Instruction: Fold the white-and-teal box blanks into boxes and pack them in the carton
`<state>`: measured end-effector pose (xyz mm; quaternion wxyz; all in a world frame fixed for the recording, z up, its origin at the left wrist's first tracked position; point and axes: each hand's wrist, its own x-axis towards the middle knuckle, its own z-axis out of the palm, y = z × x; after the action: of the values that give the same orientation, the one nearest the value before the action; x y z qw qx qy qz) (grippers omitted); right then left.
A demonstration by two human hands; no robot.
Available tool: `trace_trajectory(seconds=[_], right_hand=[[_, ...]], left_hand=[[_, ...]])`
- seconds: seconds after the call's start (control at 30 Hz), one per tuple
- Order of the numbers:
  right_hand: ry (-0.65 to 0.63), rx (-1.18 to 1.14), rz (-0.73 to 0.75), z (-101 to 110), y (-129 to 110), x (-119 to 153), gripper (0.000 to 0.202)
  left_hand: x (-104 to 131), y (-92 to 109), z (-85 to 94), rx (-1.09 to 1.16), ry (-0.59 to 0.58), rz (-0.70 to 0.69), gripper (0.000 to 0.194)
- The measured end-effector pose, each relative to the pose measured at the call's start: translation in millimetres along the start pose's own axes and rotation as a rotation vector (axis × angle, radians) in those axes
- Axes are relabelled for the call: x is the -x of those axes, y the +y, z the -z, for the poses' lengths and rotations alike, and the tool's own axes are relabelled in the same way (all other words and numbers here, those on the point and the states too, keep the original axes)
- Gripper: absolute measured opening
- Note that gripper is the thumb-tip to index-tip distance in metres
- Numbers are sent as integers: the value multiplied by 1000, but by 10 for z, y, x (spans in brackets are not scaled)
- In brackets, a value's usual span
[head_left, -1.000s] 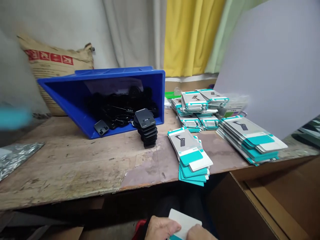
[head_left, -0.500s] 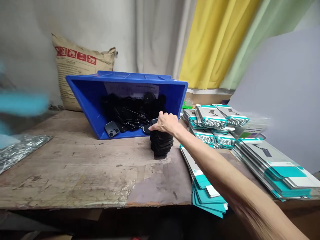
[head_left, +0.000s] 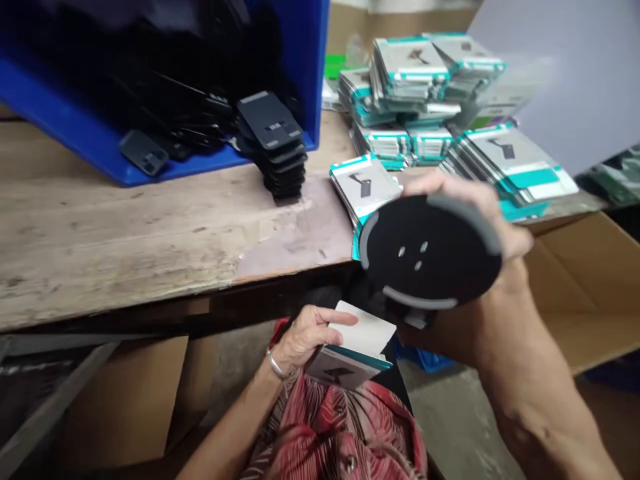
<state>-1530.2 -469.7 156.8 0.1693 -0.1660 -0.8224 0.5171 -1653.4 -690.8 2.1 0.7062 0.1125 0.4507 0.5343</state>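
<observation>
My right hand (head_left: 480, 207) grips a black phone stand by its edge, close to the camera. The stand's round base (head_left: 430, 260) faces me, with grey pads round its rim and small slots in the middle. Down at my lap, my left hand (head_left: 313, 337) holds a small white and teal box (head_left: 345, 373) with its white flap (head_left: 363, 327) raised. Thumb and forefinger lie by that flap. A stack of folded black stands (head_left: 275, 143) leans at the front of the blue crate (head_left: 320, 80), which holds many more in a heap.
Flat teal and white boxes lie in a near pile (head_left: 363, 183), a right-hand pile (head_left: 515, 160) and a back pile (head_left: 410, 73) on the wooden table (head_left: 125, 240). An open cardboard box (head_left: 590, 287) stands below right. More cardboard (head_left: 125, 400) is under the table.
My right hand has left the stack by the crate and come back towards me with a phone stand. The view has tilted down, bringing my left hand and its box into sight.
</observation>
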Motion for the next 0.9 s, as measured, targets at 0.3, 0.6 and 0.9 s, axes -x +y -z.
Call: trace_trajectory(seconds=[0.3,0.6,0.9], right_hand=[[-287,-304,98,-345,881,1155,41],[155,284,66,-644,686,1561,32],[-465,314,-341,-1046,522,1278,23]], left_hand=[[-288,1,-381,-127,-238,134,39],[-440,93,-450,-124,-114,190,53],[-395,0,-358,-172,-144,240,63]])
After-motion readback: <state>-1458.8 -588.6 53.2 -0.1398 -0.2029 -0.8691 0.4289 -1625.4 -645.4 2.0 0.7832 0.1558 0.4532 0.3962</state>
